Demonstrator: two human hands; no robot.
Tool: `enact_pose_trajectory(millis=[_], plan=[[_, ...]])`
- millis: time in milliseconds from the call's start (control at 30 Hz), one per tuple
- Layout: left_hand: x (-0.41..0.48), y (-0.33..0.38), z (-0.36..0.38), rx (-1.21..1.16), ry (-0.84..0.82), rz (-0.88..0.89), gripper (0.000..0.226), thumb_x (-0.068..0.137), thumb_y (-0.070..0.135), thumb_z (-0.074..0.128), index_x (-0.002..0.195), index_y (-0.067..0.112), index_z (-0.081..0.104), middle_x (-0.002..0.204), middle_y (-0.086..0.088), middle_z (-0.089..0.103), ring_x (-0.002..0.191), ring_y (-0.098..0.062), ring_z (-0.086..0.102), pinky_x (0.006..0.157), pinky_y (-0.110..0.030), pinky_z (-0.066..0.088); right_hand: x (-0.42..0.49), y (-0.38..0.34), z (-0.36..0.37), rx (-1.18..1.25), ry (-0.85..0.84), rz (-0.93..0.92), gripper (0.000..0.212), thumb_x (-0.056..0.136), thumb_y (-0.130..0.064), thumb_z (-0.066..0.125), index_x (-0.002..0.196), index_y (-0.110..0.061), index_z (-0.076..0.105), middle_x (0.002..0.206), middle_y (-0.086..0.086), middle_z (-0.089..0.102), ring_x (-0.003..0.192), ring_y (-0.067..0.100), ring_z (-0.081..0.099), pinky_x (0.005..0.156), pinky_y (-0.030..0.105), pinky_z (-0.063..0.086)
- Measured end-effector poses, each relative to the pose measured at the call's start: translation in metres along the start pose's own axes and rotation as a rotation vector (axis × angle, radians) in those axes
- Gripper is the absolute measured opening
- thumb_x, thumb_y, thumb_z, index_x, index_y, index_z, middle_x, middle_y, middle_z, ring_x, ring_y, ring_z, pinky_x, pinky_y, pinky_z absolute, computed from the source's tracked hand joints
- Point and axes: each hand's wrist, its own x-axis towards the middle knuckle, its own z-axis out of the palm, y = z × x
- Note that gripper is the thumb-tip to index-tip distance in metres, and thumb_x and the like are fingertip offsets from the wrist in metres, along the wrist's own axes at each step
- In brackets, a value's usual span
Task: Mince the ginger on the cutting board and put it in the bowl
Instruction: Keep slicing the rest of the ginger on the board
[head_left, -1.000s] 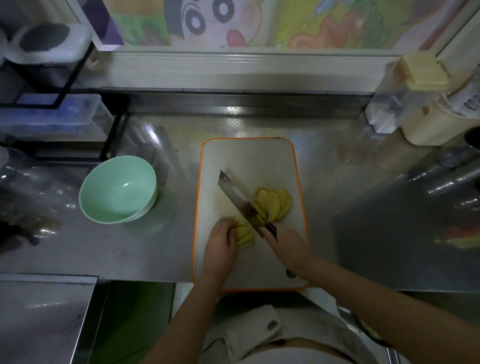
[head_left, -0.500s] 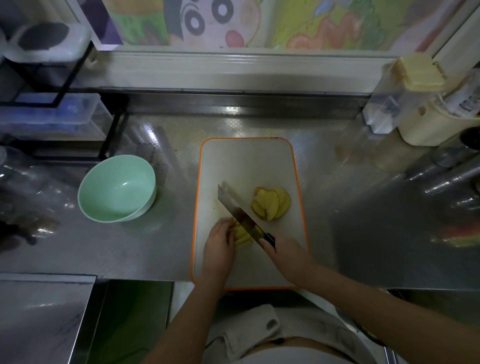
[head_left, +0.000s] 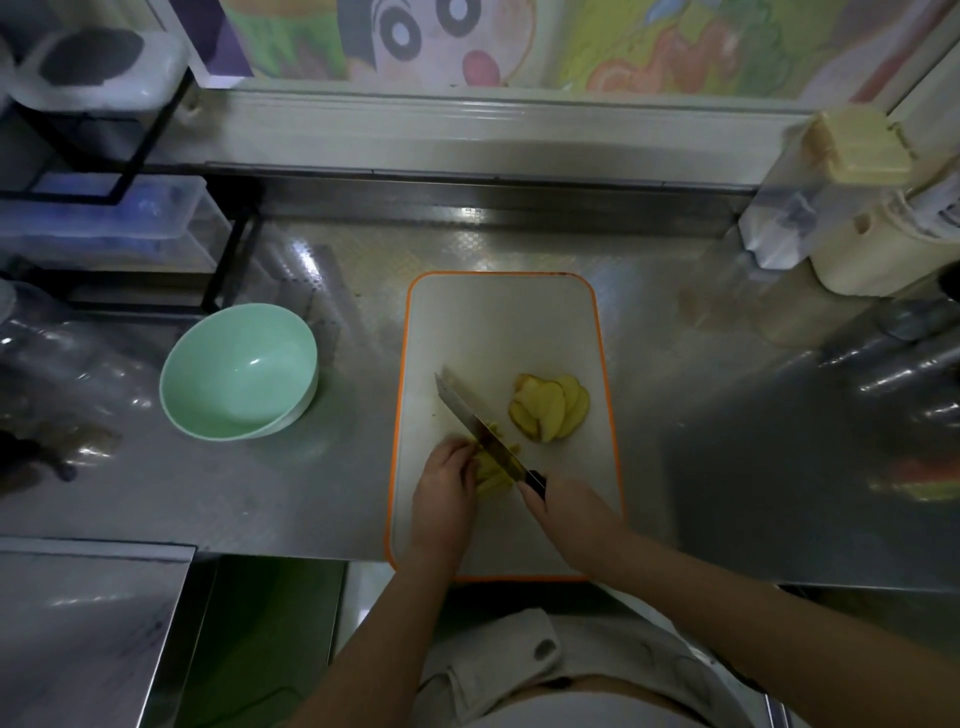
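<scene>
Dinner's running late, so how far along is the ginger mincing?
Done: slicing, with fanned slices on the cutting board. In hand: the left hand holds a small stack while the right hand cuts it with the knife. Left: mincing everything and filling the bowl, which looks empty.

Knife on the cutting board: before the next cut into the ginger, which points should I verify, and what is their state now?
1. Right hand grips the knife by its handle: ok.
2. Left hand holds the ginger stack beside the blade: ok.
3. Left hand clear of the cutting edge: cannot tell.
4. Fanned ginger slices lie apart from the blade, to its right: ok.
5. Green bowl upright and empty, left of the cutting board: ok.
</scene>
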Motion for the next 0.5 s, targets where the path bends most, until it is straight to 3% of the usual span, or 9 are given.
enact_pose_trajectory(millis=[133,333,500], plan=[[-0.001,0.001,-0.001,-0.005,0.002,0.002,0.023,0.088,0.003,0.056,0.108,0.003,0.066,0.11,-0.011,0.063,0.101,-0.023,0.058,0.086,-0.006,0.027,0.007,0.002,0.004,-0.023,-0.019,0.036,0.032,0.099,-0.036,0.038,0.068,-0.027,0.037,0.064,-0.007,0.043,0.063,0.014,0.048,0.057,0.027,0.036],[-0.003,0.0,0.0,-0.001,-0.009,0.007,0.023,0.089,0.005,0.054,0.109,0.004,0.066,0.112,-0.009,0.062,0.101,-0.021,0.056,0.086,-0.005,0.027,0.006,0.003,0.004,-0.006,0.0,0.025,0.024,0.1,-0.034,0.039,0.088,-0.016,0.048,0.078,0.001,0.051,0.073,0.016,0.051,0.063,0.026,0.037],[-0.003,0.003,0.0,-0.003,-0.009,0.014,0.022,0.092,0.009,0.051,0.109,0.006,0.064,0.113,-0.007,0.06,0.103,-0.017,0.054,0.087,-0.011,0.032,0.01,0.01,-0.013,0.029,-0.013,-0.008,0.037,0.1,-0.029,0.04,0.064,-0.023,0.037,0.062,-0.007,0.04,0.054,0.005,0.039,0.049,0.021,0.03]])
